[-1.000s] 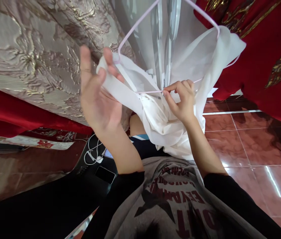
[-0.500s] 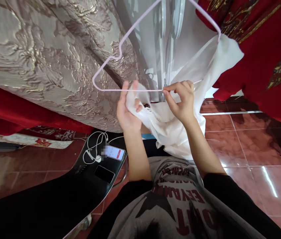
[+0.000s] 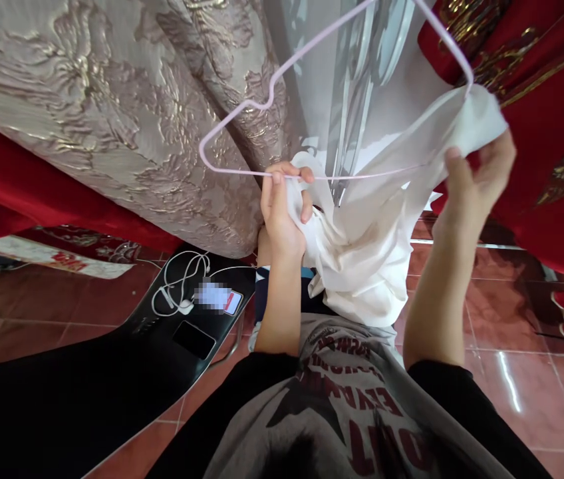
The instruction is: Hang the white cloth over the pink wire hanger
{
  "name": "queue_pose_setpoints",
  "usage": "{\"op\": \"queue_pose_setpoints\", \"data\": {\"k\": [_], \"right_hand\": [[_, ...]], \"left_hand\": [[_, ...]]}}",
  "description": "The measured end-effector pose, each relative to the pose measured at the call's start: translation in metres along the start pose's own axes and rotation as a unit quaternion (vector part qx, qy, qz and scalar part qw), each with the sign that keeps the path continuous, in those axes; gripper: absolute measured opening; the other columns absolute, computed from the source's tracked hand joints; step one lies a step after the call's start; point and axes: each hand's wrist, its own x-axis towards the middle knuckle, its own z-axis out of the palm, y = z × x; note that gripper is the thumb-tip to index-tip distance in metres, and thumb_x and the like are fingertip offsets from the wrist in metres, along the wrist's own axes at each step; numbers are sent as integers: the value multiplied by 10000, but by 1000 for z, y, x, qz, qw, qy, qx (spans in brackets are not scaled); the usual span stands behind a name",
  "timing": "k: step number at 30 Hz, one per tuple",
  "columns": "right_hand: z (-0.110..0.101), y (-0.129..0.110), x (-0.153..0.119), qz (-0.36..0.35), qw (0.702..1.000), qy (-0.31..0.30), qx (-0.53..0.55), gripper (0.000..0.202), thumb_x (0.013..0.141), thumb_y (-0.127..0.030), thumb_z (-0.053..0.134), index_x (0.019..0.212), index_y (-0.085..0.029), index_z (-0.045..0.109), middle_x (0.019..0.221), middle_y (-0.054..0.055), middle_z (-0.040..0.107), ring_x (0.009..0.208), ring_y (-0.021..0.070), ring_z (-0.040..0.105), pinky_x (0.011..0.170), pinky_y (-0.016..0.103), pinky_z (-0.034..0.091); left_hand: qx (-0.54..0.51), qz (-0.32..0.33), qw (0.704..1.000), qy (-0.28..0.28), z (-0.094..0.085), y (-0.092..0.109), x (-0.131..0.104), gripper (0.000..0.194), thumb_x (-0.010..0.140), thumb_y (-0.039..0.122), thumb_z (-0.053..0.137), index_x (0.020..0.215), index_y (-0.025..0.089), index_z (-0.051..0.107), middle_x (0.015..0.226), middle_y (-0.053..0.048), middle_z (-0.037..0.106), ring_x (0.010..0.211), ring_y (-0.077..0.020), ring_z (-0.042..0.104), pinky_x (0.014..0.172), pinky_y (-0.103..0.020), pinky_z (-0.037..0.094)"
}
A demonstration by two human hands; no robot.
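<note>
A pale pink hanger (image 3: 306,52) hangs before me, its hook beyond the top edge of the view. White sheer cloth (image 3: 372,266) drapes from the hanger's right shoulder down to my lap. My left hand (image 3: 284,209) is closed around the hanger's bottom bar, with an edge of the cloth caught between its fingers. At the right, my right hand (image 3: 476,179) grips the cloth just below the hanger's right end, its fingers partly behind the fabric. The hanger's left shoulder is bare.
On the left hangs a beige embossed fabric (image 3: 127,113), with red cloth (image 3: 27,186) beneath. Red garments with gold sequins (image 3: 551,166) hang at the right. A black seat (image 3: 87,372) holds two phones (image 3: 195,339) and white cables (image 3: 185,266). The floor (image 3: 501,313) is red tile.
My right hand has left the bottom bar and moved right to the cloth at the hanger's end. My left hand has closed on the bar. The hanger appears farther right.
</note>
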Motion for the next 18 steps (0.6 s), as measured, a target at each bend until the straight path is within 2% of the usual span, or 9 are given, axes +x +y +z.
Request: {"op": "queue_pose_setpoints", "data": {"k": [1, 3, 6, 8, 9, 11, 13, 16, 18], "right_hand": [[3, 5, -2, -1, 1000, -13, 14, 735, 765, -406, 808, 1404, -251, 478, 1347, 99, 604, 1227, 234, 672, 1097, 458, 536], [12, 9, -10, 7, 1000, -23, 12, 647, 763, -404, 801, 1309, -209, 513, 1177, 87, 657, 1005, 179, 698, 991, 401, 573], [24, -2, -19, 2, 999, -2, -42, 258, 844, -327, 711, 1028, -169, 623, 981, 65, 673, 898, 144, 659, 901, 335, 556], [27, -15, -20, 13, 996, -13, -86, 77, 866, -246, 657, 888, -173, 653, 846, 41, 659, 780, 124, 610, 787, 301, 524], [27, -22, -18, 23, 993, -21, -110, 56, 862, -202, 645, 814, -175, 647, 767, 23, 634, 710, 110, 568, 718, 282, 488], [24, -37, -12, 43, 987, -20, -152, 194, 830, -116, 649, 655, -170, 584, 602, -19, 527, 587, 76, 454, 598, 253, 368], [20, -49, -4, 40, 984, 14, -173, 284, 783, -36, 648, 563, -157, 515, 520, -48, 433, 539, 47, 377, 561, 239, 268], [14, -62, 13, 2, 989, 41, -144, 246, 745, 20, 623, 574, -139, 546, 539, -53, 436, 565, 31, 381, 592, 230, 240], [12, -68, 29, -21, 994, 0, -103, 198, 742, 10, 624, 604, -130, 597, 583, -37, 468, 592, 32, 414, 613, 245, 246]], "left_hand": [[-6, 5, 1000, 2, 2, -1, 0, 310, 1014, 501, 673, 907, 214, 630, 831, -26, 620, 454, -57, 369, 367, -178, 252], [-13, 9, 1000, 5, 5, -2, -1, 297, 1036, 475, 649, 909, 207, 627, 824, -17, 618, 421, -34, 309, 367, -172, 227], [-6, 12, 1000, 14, 6, -3, -1, 323, 1028, 498, 657, 898, 207, 604, 808, -13, 600, 404, -28, 282, 356, -188, 195], [8, 8, 1000, 22, 6, -3, -1, 340, 1028, 521, 649, 898, 213, 583, 805, -8, 591, 396, -29, 272, 349, -197, 189], [13, 5, 1000, 25, 5, -3, -1, 341, 1034, 522, 637, 900, 215, 576, 803, -5, 589, 393, -28, 267, 347, -196, 190], [10, 1, 1000, 23, 4, -3, 0, 326, 1047, 500, 624, 901, 214, 572, 799, -2, 591, 389, -26, 266, 345, -188, 192], [-4, 1, 1000, 14, 4, -3, 0, 318, 1044, 487, 634, 902, 208, 581, 792, -2, 599, 388, -21, 273, 347, -177, 189], [-22, -4, 1000, 8, 4, -1, -1, 323, 1037, 482, 651, 897, 197, 592, 783, -3, 606, 387, -12, 288, 355, -162, 190], [-26, -11, 1000, 11, 5, 0, -2, 320, 1046, 468, 641, 893, 192, 589, 787, -7, 606, 384, -5, 301, 358, -154, 197]]}}
